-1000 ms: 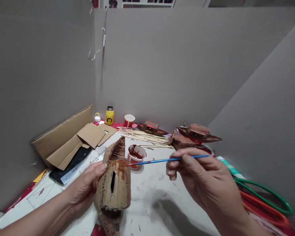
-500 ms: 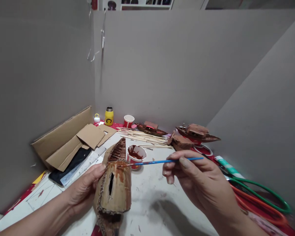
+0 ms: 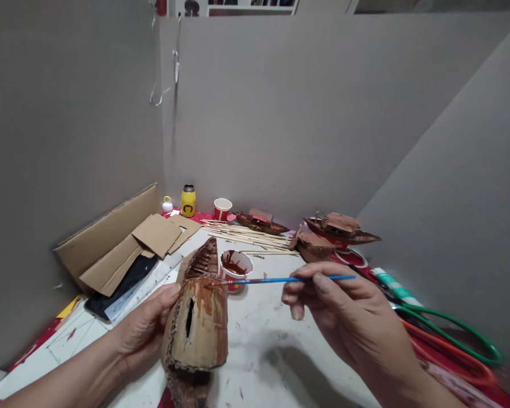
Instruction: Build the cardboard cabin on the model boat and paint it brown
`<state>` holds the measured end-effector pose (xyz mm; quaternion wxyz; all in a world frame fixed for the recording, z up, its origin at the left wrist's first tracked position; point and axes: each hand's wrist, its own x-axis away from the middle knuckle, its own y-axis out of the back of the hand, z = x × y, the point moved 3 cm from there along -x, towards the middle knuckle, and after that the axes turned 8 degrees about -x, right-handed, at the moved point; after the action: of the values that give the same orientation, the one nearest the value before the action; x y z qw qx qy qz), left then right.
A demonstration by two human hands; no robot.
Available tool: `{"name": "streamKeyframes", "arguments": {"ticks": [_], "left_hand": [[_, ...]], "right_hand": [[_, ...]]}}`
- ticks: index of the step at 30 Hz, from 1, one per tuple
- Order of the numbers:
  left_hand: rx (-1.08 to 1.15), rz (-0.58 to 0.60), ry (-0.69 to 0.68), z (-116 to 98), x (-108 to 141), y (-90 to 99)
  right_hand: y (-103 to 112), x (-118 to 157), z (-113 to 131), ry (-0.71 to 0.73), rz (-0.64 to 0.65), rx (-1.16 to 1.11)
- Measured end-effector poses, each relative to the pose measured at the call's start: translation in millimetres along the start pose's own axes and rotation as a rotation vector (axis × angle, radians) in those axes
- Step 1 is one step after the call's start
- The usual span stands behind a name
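Note:
My left hand (image 3: 147,317) grips a cardboard model boat (image 3: 204,334) by its left side, fingers partly hidden behind it. The boat's curved roof has a dark slit, and wet brown paint streaks its far end; the ribbed bow is brown. Between thumb and fingers my right hand (image 3: 335,317) pinches a blue paintbrush (image 3: 272,280). The bristles touch the painted end of the roof. Just behind the boat stands a paper cup (image 3: 237,269) with dark brown paint inside.
Wooden sticks (image 3: 250,238) lie across the back, near finished brown boats (image 3: 261,220). Cardboard pieces (image 3: 157,235) and a black phone (image 3: 102,300) are at left. A yellow bottle (image 3: 188,202) stands by the wall. Green-handled (image 3: 459,328) and orange-handled scissors (image 3: 450,354) lie at right.
The brush has shifted slightly to the right across the roof. Brown paint covers a little more of the roof's far end. The left hand stays nearly still.

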<state>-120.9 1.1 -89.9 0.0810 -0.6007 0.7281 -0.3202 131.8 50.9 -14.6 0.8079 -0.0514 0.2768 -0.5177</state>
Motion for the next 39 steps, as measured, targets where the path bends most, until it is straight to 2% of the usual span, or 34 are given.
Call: {"name": "streamKeyframes", "arguments": {"ticks": [4, 9, 16, 21, 23, 27, 30, 36, 39], "left_hand": [[0.049, 0.001, -0.005, -2.1, 0.1, -1.8], [0.104, 0.086, 0.035, -5.1, 2.6, -8.5], [0.096, 0.147, 0.019, -3.2, 3.4, -8.4], [0.127, 0.141, -0.007, -10.1, 3.9, -10.3], [0.127, 0.139, -0.002, -11.5, 4.2, -10.7], [0.112, 0.134, 0.032, -8.5, 4.9, -9.8], [0.101, 0.137, 0.054, -5.5, 5.7, -9.1], [0.129, 0.184, 0.025, -7.5, 6.1, -10.2], [0.18, 0.258, 0.006, -9.2, 5.4, -11.7]], "right_hand": [[-2.7, 0.7, -9.0, -0.053, 0.013, -0.028], [-8.4, 8.5, -14.4, -0.157, 0.079, -0.079], [-4.0, 0.8, -9.8, -0.04, -0.025, -0.041], [-8.8, 8.9, -17.0, -0.158, 0.05, -0.047], [-8.4, 11.2, -16.5, -0.162, 0.058, -0.057], [-3.6, 4.0, -10.1, -0.047, -0.017, -0.055], [-3.5, -1.6, -9.4, -0.017, -0.039, -0.047], [-8.5, 9.2, -17.9, -0.094, 0.007, -0.049], [-7.2, 15.1, -15.4, -0.153, 0.059, -0.029]]}}
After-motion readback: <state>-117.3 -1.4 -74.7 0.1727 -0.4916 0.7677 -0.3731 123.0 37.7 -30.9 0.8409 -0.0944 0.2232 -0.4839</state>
